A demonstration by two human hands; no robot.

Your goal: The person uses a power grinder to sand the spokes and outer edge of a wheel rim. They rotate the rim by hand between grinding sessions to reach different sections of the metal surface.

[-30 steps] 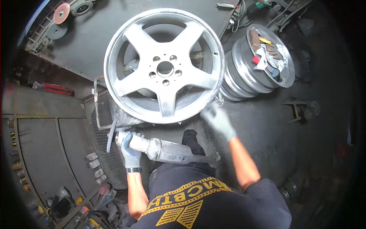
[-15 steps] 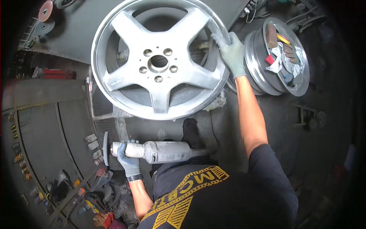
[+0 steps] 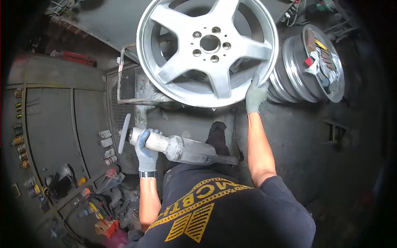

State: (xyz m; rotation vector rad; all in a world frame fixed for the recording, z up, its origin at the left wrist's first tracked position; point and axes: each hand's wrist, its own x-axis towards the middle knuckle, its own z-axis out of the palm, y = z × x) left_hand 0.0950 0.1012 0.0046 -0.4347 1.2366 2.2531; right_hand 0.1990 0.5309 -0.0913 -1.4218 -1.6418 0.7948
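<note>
A five-spoke silver wheel rim (image 3: pixel 233 51) fills the upper middle, tilted towards the camera. My gloved right hand (image 3: pixel 256 96) grips its lower right edge, with fingers reaching inside the rim. Lower left, my gloved left hand (image 3: pixel 147 151) is wrapped round the whitish wrapped neck of a grey power tool (image 3: pixel 192 152). A round disc (image 3: pixel 124 134), seen edge-on, is fitted at the tool's left end. The tool lies across the front of my body, apart from the rim.
More rims (image 3: pixel 304 68) stand at the right, holding a cloth and small items. A metal frame (image 3: pixel 120 80) is left of the wheel. Cans (image 3: pixel 106 142) and shelving (image 3: pixel 49 124) are at the left, with bags and clutter below. My foot (image 3: pixel 218 129) shows under the wheel.
In the view, the rim has shifted right and up. My right hand has moved from its upper right side to its lower right edge. The tool has tilted, its disc end higher.
</note>
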